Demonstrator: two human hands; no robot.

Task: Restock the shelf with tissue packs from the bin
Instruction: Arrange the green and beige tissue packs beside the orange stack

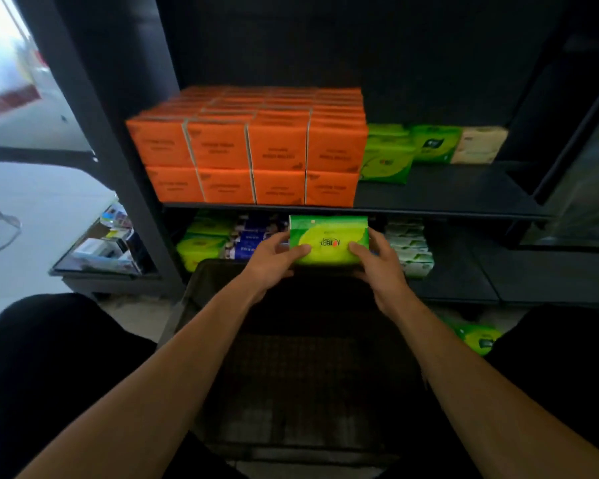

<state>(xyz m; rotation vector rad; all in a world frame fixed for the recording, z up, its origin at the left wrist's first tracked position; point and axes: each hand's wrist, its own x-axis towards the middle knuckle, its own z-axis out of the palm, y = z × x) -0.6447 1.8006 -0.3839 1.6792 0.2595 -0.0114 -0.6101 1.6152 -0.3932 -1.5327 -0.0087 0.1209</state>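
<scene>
Green tissue pack held level between both hands, above the far rim of the dark bin and in front of the lower shelf opening. Printed face toward the camera, lettering upside down. Left hand grips the pack's left end, thumb laid on the front face, fingers curled behind. Right hand grips the right end the same way.

Upper shelf board: orange packs stacked two high, four across, several rows deep, filling the left side. Just beside them to the right, green packs, then a beige pack farther right at the back.

Lower shelf, partly hidden by the hands: lime packs at left, blue packs next, white-and-green packs stacked at right.

One loose green pack lies on the floor right of the bin, near the person's right knee.
</scene>
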